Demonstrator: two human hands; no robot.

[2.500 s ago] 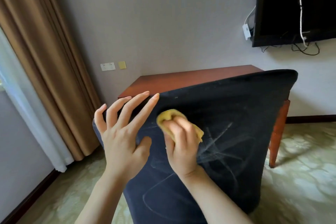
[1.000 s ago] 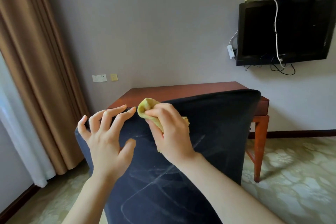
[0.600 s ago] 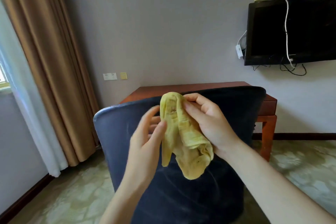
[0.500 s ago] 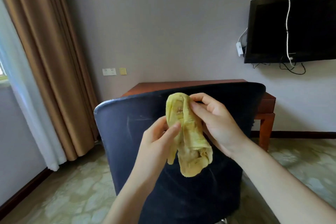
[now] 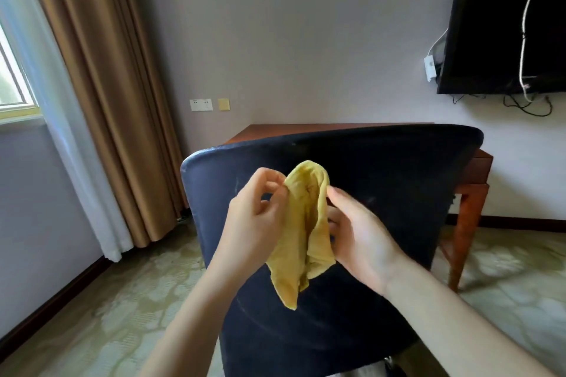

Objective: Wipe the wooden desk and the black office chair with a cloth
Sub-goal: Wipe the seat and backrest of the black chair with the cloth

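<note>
A yellow cloth [image 5: 301, 229] hangs in the air in front of the back of the black office chair [image 5: 398, 193]. My left hand [image 5: 254, 223] pinches its left edge near the top. My right hand [image 5: 358, 232] holds its right side with thumb and fingers. The cloth droops in folds below both hands, off the chair. Behind the chair stands the wooden desk [image 5: 477, 162], mostly hidden by the chair back; its top edge and right leg show.
A black TV [image 5: 502, 37] with dangling cables is mounted on the wall at the upper right. Brown curtains [image 5: 101, 86] and a window stand at the left. Wall sockets [image 5: 201, 105] sit above the desk's left end. Patterned carpet [image 5: 107, 315] covers the floor.
My right hand lifted the cloth off the chair back, and my left hand left the chair and took hold of the cloth. The cloth now hangs more opened between both hands.
</note>
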